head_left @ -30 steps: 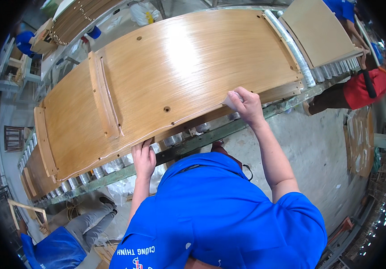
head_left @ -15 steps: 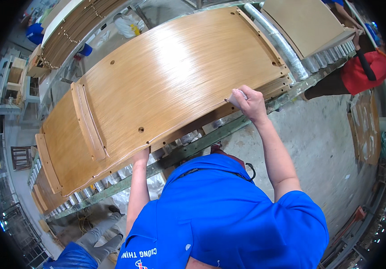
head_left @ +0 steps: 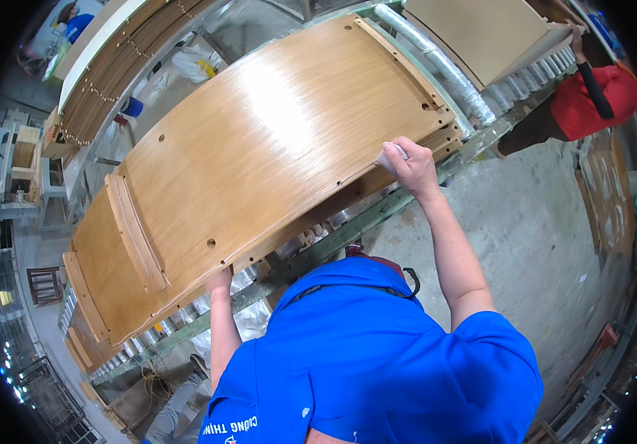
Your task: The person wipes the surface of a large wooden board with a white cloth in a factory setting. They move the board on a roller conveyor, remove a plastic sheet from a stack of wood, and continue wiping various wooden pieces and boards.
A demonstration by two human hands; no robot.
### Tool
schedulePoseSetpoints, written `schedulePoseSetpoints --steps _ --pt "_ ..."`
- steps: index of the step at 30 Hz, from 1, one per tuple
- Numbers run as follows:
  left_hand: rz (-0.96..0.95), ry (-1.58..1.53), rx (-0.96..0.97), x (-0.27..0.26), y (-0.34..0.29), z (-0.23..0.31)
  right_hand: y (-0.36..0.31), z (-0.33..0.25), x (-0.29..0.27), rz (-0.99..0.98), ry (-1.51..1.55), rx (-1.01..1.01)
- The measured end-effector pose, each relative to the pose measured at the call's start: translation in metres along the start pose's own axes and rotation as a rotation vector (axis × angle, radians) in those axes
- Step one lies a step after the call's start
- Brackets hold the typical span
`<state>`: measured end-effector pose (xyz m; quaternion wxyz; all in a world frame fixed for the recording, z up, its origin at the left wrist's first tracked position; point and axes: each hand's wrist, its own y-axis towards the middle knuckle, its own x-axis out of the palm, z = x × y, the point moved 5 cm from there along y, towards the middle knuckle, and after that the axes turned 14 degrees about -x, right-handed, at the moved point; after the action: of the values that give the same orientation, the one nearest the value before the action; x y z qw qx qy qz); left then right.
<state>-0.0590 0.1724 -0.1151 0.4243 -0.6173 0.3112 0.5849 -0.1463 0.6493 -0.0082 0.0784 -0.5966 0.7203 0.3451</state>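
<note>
A long brown wooden panel [head_left: 230,148] with screw holes and wooden cleats lies across the rollers in front of me. My right hand [head_left: 413,169] is closed around a white cloth [head_left: 391,157] and presses it against the near edge, towards the panel's right end. At the same edge, further left, my left hand [head_left: 220,280] reaches beneath the panel, its fingers hidden from view. One cleat [head_left: 135,233] is fixed across the left part of the surface. Another wooden panel [head_left: 448,140] shows below the top one at the right.
A green-railed roller conveyor [head_left: 311,259] carries the panels. Beyond its wrapped cross tube [head_left: 437,59] sits a board [head_left: 474,37], where a person in red [head_left: 596,100] works. Stacked panels [head_left: 119,66] stand at the back left. Another person's legs [head_left: 174,414] show at lower left.
My right hand with the cloth has slid rightward along the panel's near edge. The view has shifted, so the panel sits further left in it. My left hand stays under the same edge.
</note>
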Motion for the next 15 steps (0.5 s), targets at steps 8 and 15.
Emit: schedulePoseSetpoints --steps 8,15 --pt "0.015 0.087 -0.045 0.001 0.003 -0.01 0.018 0.055 -0.053 0.177 -0.129 0.021" --pt "0.029 0.012 0.006 -0.01 -0.004 0.003 0.027 0.102 -0.102 0.318 -0.243 0.056"
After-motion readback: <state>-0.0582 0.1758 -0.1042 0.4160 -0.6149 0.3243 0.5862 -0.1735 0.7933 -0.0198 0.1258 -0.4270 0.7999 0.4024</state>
